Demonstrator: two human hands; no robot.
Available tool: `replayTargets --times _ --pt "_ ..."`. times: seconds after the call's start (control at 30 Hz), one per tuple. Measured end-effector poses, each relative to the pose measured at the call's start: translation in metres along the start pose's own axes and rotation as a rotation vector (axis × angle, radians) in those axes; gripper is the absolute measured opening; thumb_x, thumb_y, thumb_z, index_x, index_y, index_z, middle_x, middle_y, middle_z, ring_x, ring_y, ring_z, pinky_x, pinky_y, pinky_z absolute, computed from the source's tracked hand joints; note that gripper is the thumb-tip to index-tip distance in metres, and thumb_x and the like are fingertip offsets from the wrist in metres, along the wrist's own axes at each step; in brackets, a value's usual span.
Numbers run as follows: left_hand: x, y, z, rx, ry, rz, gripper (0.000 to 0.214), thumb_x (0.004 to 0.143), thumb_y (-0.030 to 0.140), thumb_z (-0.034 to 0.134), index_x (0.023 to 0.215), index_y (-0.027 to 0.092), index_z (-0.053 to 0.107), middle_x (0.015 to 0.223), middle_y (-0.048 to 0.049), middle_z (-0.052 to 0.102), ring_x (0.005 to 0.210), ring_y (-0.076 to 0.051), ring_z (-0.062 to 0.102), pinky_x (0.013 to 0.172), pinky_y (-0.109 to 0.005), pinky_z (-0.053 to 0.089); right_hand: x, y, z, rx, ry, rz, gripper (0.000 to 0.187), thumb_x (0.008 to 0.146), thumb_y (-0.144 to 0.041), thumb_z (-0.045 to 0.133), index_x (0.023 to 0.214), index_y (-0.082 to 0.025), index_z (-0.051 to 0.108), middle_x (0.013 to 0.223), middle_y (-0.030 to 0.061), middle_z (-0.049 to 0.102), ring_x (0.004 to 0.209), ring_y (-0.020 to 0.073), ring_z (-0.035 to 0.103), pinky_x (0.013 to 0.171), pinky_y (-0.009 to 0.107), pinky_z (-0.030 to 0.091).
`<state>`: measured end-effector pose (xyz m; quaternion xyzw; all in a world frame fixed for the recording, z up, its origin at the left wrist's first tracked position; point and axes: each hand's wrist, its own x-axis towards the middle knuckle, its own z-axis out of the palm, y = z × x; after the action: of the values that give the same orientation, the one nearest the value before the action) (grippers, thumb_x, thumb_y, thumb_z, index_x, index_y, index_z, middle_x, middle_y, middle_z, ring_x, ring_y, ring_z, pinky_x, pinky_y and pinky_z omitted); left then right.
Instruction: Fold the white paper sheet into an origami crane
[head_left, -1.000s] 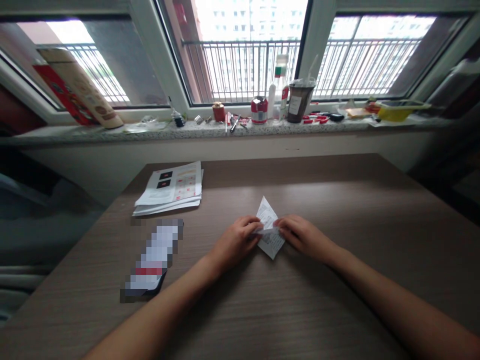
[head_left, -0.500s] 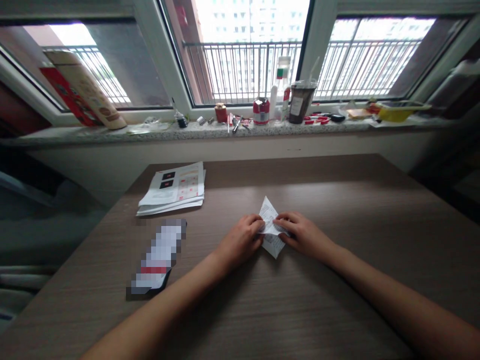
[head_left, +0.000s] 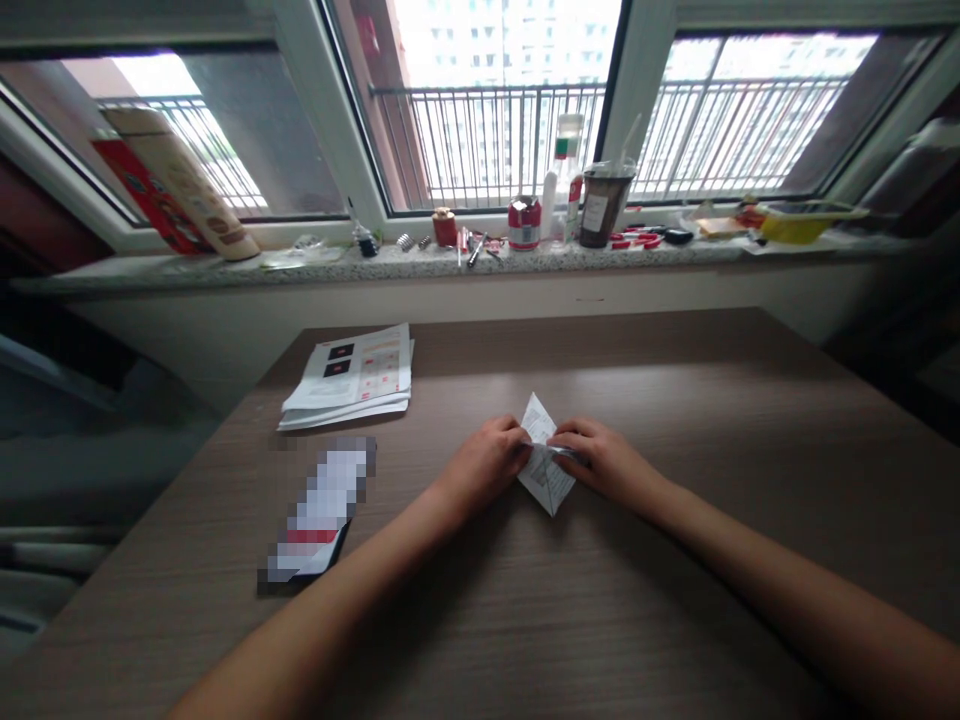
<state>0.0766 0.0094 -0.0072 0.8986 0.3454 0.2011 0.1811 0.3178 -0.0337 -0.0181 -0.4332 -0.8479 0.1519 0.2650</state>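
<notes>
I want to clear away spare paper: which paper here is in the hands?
The small, folded, diamond-shaped paper, held by the left hand and right hand; the larger stack of printed sheets lies untouched farther back, to the left.

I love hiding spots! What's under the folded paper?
The brown table shows around the folded paper. Directly underneath is covered by the paper, left hand and right hand, so I can't tell.

A small white paper [head_left: 541, 478], covered in dark print or writing, is folded into a kite-like diamond, with one sharp tip at the far end and another at the near end. It lies on the brown tabletop [head_left: 517, 620], a crease running down its near half and a fold raised across its middle
</notes>
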Motion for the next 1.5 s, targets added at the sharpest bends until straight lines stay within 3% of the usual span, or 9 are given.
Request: replayTargets --times 0.17,0.3,0.63,0.9,1.17,1.37,1.5 --pt "0.000 -0.002 -0.002 0.005 -0.028 -0.014 0.011 0.089 0.015 0.070 0.099 0.021 0.072 0.104 -0.0061 0.066 0.092 -0.021 0.066 0.082 -0.031 0.053 0.005 0.001 0.000 0.006 -0.010 0.016 0.020 0.093 -0.014 0.065 0.110 -0.021 0.074 0.110 0.0107 0.069 0.106 0.0261 0.065 0.092 0.041 0.054" --pt "0.002 -0.002 -0.003 -0.013 -0.034 -0.036 0.009 0.092 0.016 0.067 0.096 0.020 0.073 0.101 -0.0062 0.066 0.090 -0.021 0.066 0.080 -0.030 0.052 0.008 0.003 0.000 0.032 0.006 0.039 0.018 0.093 -0.013 0.065 0.104 -0.022 0.075 0.107 0.0092 0.069 0.098 0.0238 0.067 0.088 0.037 0.055" --pt "0.012 -0.001 -0.007 -0.074 -0.047 -0.110 0.012 0.092 0.016 0.065 0.090 0.020 0.076 0.092 -0.0049 0.068 0.080 -0.018 0.066 0.075 -0.027 0.051 0.013 0.003 0.000 0.035 0.030 0.054 0.014 0.096 -0.018 0.062 0.097 -0.021 0.076 0.098 0.0081 0.069 0.088 0.0217 0.067 0.079 0.034 0.054" --pt "0.011 -0.001 -0.009 -0.086 -0.062 -0.122 0.009 0.088 0.014 0.070 0.087 0.019 0.077 0.090 -0.0039 0.068 0.079 -0.018 0.066 0.072 -0.026 0.050 0.012 0.005 0.001 0.068 0.019 0.062 0.011 0.095 -0.020 0.065 0.097 -0.021 0.076 0.099 0.0077 0.069 0.089 0.0217 0.068 0.080 0.034 0.054" --pt "0.017 0.000 -0.010 -0.057 -0.078 -0.175 0.012 0.092 0.019 0.066 0.094 0.018 0.078 0.094 -0.0069 0.073 0.083 -0.020 0.068 0.079 -0.029 0.051 0.018 0.004 -0.004 0.070 0.005 0.112 0.018 0.098 -0.025 0.061 0.092 -0.020 0.076 0.097 0.0077 0.069 0.086 0.0211 0.067 0.078 0.032 0.051" --pt "0.024 0.000 -0.013 -0.040 -0.143 -0.255 0.016 0.090 0.021 0.068 0.101 0.017 0.079 0.092 -0.0082 0.077 0.080 -0.020 0.069 0.073 -0.026 0.049 0.029 0.007 -0.010 0.041 -0.087 0.200 0.015 0.094 -0.025 0.064 0.091 -0.017 0.077 0.092 0.0078 0.071 0.082 0.0201 0.066 0.074 0.028 0.047" --pt "0.030 0.000 -0.016 -0.024 -0.182 -0.312 0.013 0.088 0.022 0.069 0.094 0.016 0.080 0.083 -0.0076 0.076 0.071 -0.019 0.067 0.065 -0.025 0.046 0.037 0.008 -0.016 0.061 -0.185 0.272 0.011 0.087 -0.024 0.071 0.091 -0.018 0.078 0.092 0.0066 0.073 0.082 0.0204 0.067 0.072 0.026 0.046"
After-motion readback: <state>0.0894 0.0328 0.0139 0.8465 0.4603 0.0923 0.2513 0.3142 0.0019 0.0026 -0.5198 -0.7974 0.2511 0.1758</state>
